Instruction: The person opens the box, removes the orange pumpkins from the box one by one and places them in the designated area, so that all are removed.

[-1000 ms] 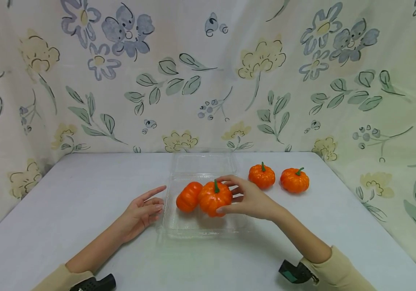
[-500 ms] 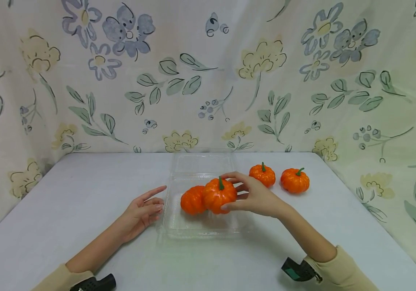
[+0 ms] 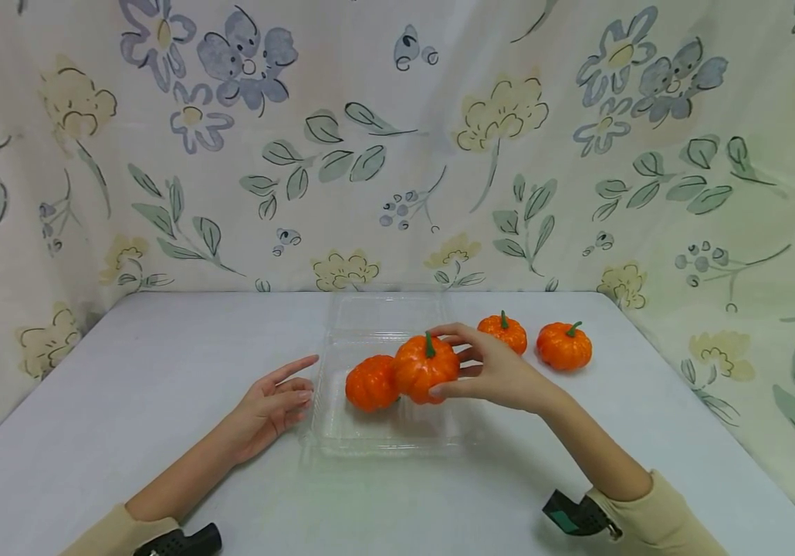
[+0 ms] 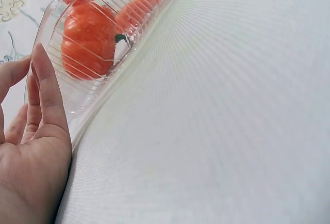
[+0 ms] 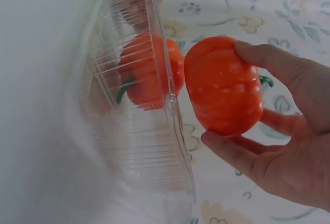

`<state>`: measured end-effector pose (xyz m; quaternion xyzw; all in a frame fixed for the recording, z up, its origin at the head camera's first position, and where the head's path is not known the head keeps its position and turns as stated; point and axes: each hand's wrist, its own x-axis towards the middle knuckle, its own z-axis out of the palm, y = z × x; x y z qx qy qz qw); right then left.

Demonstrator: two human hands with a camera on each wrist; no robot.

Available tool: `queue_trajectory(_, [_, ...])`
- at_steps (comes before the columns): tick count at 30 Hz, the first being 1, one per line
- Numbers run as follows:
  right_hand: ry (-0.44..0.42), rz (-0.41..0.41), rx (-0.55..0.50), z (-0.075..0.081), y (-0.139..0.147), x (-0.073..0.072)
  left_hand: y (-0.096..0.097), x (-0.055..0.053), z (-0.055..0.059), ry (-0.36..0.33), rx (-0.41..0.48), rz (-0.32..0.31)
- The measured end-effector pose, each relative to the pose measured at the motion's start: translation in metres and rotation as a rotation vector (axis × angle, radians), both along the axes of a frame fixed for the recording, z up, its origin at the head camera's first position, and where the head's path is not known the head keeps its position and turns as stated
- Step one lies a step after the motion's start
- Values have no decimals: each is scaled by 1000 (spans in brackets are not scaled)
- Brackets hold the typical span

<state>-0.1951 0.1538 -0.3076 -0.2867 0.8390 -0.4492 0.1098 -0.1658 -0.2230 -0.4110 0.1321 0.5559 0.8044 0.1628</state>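
My right hand (image 3: 502,371) grips a small orange pumpkin (image 3: 427,369) with a green stem, thumb on one side and fingers on the other. In the right wrist view this held pumpkin (image 5: 223,87) is above the rim of a clear plastic clamshell container (image 5: 149,167). Inside the container (image 3: 370,432) another pumpkin (image 3: 370,384) lies tipped on its side, its stem (image 5: 125,87) seen through the wall. My left hand (image 3: 268,409) rests beside the container's left wall, fingers extended and fingertips right at the rim. The left wrist view shows the tipped pumpkin (image 4: 88,41) through the ribbed plastic.
Two more orange pumpkins stand right of the container, one nearer pumpkin (image 3: 503,332) partly behind my right hand and a farther pumpkin (image 3: 564,346). The container's lid (image 3: 389,311) lies folded back towards the floral curtain (image 3: 397,154) behind the white table (image 3: 182,347).
My right hand has lifted the held pumpkin slightly and moved it right. The pumpkin in the container has rolled a little to the right. My left hand has stayed in place.
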Motion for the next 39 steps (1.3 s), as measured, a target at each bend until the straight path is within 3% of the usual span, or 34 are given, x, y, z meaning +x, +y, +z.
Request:
queue_trajectory(16, [-17,-53,-3,10,14,0,1,1,1,-10,-10,7])
queue_trajectory(39, [27,-100,-4,12,51,3,0,0,1,-25,-21,19])
